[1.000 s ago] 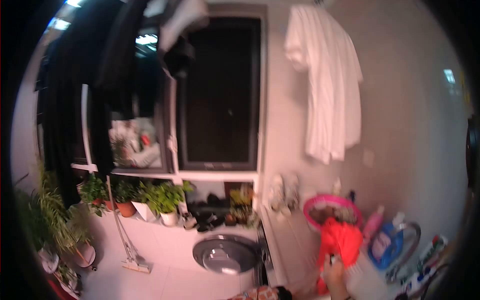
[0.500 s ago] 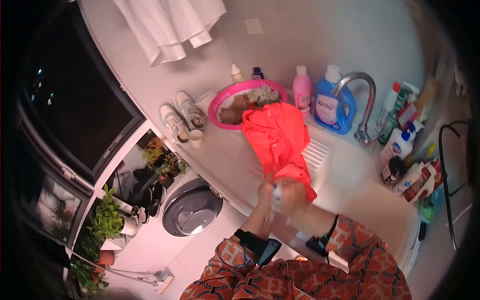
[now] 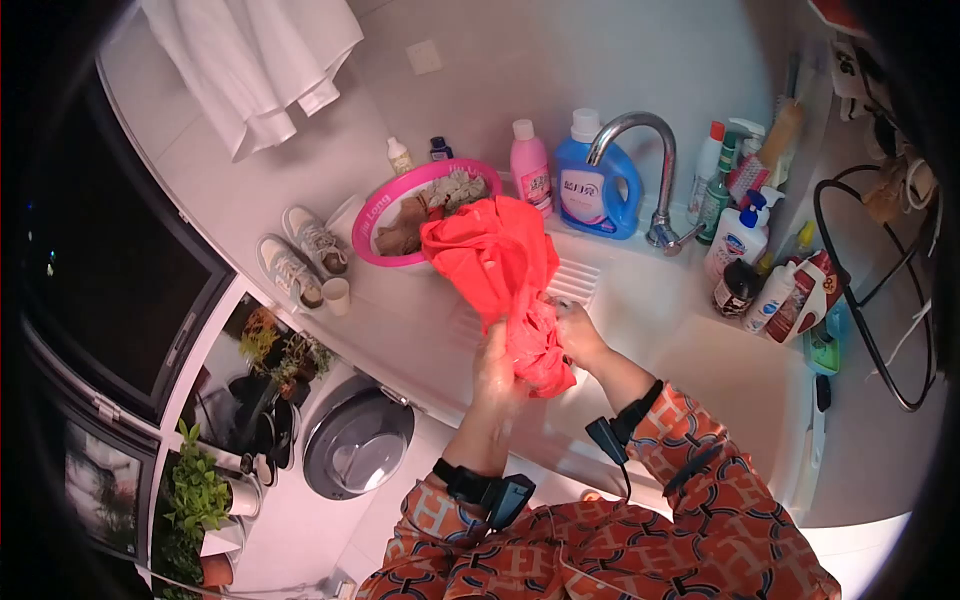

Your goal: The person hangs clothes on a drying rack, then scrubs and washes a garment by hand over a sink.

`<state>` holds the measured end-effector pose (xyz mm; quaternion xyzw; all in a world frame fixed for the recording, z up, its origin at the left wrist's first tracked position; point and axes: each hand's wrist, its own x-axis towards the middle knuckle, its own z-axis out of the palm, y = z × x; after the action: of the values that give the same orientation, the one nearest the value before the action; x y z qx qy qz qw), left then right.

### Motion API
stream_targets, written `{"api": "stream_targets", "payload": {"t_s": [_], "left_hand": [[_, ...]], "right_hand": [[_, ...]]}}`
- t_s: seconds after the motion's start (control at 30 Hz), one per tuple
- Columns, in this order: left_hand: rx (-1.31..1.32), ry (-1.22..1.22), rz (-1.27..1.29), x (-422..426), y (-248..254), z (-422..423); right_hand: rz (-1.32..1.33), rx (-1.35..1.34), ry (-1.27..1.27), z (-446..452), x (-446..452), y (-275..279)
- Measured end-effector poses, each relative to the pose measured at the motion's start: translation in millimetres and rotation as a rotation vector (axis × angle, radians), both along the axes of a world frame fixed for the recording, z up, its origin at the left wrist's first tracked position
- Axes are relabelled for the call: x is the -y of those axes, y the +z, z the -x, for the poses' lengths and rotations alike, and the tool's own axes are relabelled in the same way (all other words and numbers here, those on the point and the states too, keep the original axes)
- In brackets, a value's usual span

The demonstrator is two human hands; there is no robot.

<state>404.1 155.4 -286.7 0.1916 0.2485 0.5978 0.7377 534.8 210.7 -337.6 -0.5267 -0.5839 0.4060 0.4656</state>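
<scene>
A bright red garment [image 3: 490, 250] stretches from the pink-rimmed basin [image 3: 372, 222] down over the washboard ridges of the sink [image 3: 690, 370]. Its lower end is bunched between my two hands. My left hand [image 3: 493, 362] grips the bunch from the left, looking wet and sudsy. On the other side my right hand [image 3: 578, 332] has its fingers curled into the fabric; part of them is hidden by folds. Other wadded clothes [image 3: 455, 190], greyish and brown, lie in the basin beside the red fabric.
Behind the sink stand a pink bottle [image 3: 530, 165], a blue detergent jug [image 3: 590, 190] and a curved faucet [image 3: 655, 180]. Several bottles [image 3: 740, 240] crowd the right ledge, near a black hose [image 3: 850, 290]. Sneakers [image 3: 300, 255] and a paper cup [image 3: 336, 296] sit left.
My hands were together at the garment's lower end, blurred; now they are apart, with bunched red fabric between them. The view has swung, so everything sits further left.
</scene>
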Motion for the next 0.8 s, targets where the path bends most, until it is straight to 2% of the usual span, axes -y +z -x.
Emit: {"api": "stream_targets", "payload": {"t_s": [0.03,0.07,0.17,0.3,0.4,0.5,0.53,0.6,0.7,0.73,0.77,0.8], "left_hand": [[0.02,0.006,-0.026,0,5,4],[-0.058,0.002,-0.057,1,10,10],[-0.203,0.097,-0.194,7,14,23],[-0.063,-0.068,-0.139,10,6,26],[0.029,-0.289,-0.144,3,9,13],[-0.125,-0.375,0.056,-18,-7,11],[0.156,-0.66,-0.025,-32,-18,25],[0.386,-0.933,0.072,-34,2,42],[-0.209,-0.548,-0.047,-40,3,35],[-0.002,-0.565,-0.043,-57,-47,44],[0.206,-0.577,-0.041,-65,-75,47],[-0.102,-0.295,0.139,-37,-23,17]], "right_hand": [[-0.015,-0.225,0.016,-2,-9,-16],[0.181,-0.689,0.004,1,19,29],[0.299,-1.103,0.12,-20,27,40],[0.263,-1.132,0.156,-26,50,55],[0.016,-1.055,0.047,0,58,53],[-0.279,-0.333,0.043,41,68,38],[-0.356,-0.034,-0.007,53,80,39],[-0.486,0.577,-0.115,70,105,60],[-0.504,0.604,-0.024,84,101,56],[-0.387,0.562,-0.188,77,80,46],[-0.27,0.531,-0.276,68,61,51],[-0.155,0.496,-0.366,61,41,60]]}}
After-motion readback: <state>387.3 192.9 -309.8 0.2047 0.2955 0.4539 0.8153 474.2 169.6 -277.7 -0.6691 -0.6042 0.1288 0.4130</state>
